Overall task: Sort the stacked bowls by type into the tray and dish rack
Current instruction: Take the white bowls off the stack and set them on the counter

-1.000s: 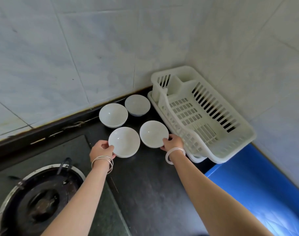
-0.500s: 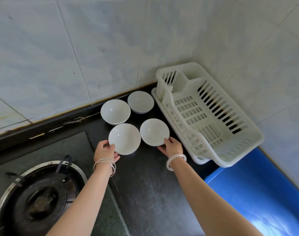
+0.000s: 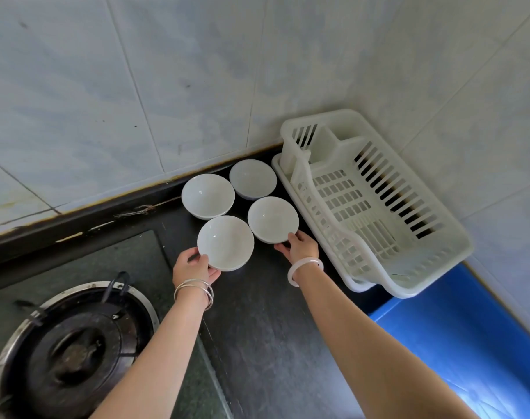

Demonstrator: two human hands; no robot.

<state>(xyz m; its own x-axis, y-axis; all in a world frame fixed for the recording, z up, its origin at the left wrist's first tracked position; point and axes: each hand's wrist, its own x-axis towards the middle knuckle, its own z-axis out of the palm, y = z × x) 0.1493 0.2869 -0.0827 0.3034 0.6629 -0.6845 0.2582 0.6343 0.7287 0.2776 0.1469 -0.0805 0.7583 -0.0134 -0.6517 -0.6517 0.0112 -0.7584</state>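
Tiled wall (image 3: 167, 86) behind and to the right, meeting in a corner. Dark tabletop (image 3: 257, 343) below. Blue surface (image 3: 457, 343) at lower right, nature unclear.

White slatted dish rack (image 3: 378, 207) in the corner, seated on a white tray (image 3: 357, 285); nothing visible inside the rack. Gas burner (image 3: 73, 352) at lower left, set in a dark hob panel.

Four white bowls on the tabletop, grouped in a square just left of the rack, all upright:
- far left bowl (image 3: 208, 195), near the wall edge;
- far right bowl (image 3: 253, 178), just beside the tray's rim;
- near left bowl (image 3: 225, 242), appears to be a stack of two, a second rim showing at its lower edge;
- near right bowl (image 3: 273, 219), close to the tray.
Cannot tell types apart; all look alike.

Left hand (image 3: 192, 267) at the near left bowl's lower left rim, thumb over the rim, fingers curled under: closed on it. Thin metal bangles (image 3: 194, 290) on that wrist.

Right hand (image 3: 300, 246) at the near right bowl's lower right rim, fingertips (image 3: 291, 236) touching the edge, thumb below it: pinched on the rim. Pale bangle (image 3: 305, 267) on that wrist.
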